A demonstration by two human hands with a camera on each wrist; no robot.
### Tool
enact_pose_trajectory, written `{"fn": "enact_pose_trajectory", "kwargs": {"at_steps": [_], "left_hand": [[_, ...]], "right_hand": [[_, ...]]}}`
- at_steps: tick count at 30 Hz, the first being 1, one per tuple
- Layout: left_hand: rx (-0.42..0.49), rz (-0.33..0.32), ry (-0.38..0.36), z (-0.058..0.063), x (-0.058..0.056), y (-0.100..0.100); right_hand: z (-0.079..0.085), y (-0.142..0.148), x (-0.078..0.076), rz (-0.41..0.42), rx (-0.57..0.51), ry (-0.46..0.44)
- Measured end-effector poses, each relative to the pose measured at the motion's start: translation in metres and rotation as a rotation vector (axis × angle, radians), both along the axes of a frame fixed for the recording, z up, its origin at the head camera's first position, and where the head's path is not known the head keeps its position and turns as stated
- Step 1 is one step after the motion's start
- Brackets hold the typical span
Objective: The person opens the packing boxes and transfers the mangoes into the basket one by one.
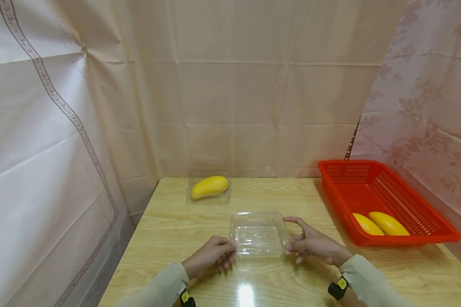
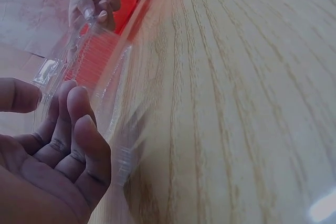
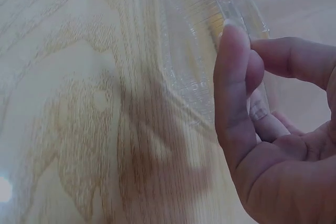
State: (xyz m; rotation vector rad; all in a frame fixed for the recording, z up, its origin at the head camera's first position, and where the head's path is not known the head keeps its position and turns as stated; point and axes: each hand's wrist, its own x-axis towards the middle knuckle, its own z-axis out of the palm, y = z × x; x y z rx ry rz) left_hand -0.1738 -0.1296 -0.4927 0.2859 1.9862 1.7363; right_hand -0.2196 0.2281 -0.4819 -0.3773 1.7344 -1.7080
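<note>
A clear plastic clamshell box (image 1: pixel 258 241), with nothing visible inside, sits between my hands near the middle of the table. My left hand (image 1: pixel 212 254) pinches its near left corner between thumb and fingers. On the right side my right hand (image 1: pixel 316 245) pinches the rim, its index finger reaching along toward the far corner. The left wrist view has the thin plastic edge (image 2: pixel 48 74) between the left thumb and fingertips. In the right wrist view, the right thumb and a finger (image 3: pixel 231 77) meet at the box's rim; whether the lid is closed, I cannot tell.
Farther back on the left, another clear box (image 1: pixel 226 192) holds a yellow mango (image 1: pixel 210 186). A red plastic basket (image 1: pixel 332 204) stands at the right, with two yellow mangoes (image 1: pixel 389 224) at its near end. Cloth curtains (image 1: pixel 230 94) surround the wooden table (image 1: pixel 169 221).
</note>
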Motion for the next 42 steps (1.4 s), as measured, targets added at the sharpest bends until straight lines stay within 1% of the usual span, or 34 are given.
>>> {"fn": "enact_pose_trajectory", "kwargs": {"at_steps": [6,13,19,26,35,42], "left_hand": [[-0.002,-0.003,0.003,-0.0005,0.0001,-0.0001],[-0.006,-0.002,0.011,0.0001,-0.0007,-0.0005],[-0.003,0.003,0.013,0.0009,-0.0002,-0.0004],[-0.002,0.004,0.005,0.0023,0.0004,0.0],[-0.012,0.006,0.004,0.0,0.0003,0.0009],[-0.009,0.008,0.01,-0.0004,0.0001,0.0009]], "right_hand": [[0.0023,-0.0012,0.0024,-0.003,-0.03,-0.001],[0.0052,-0.0023,0.0013,-0.021,-0.034,-0.037],[0.0059,-0.0025,0.0013,-0.018,-0.045,-0.035],[0.0063,-0.003,0.0034,-0.035,-0.03,-0.034],[0.0073,-0.0035,0.0055,-0.041,-0.03,-0.05],[0.0061,-0.0038,0.0049,-0.056,-0.003,-0.056]]}}
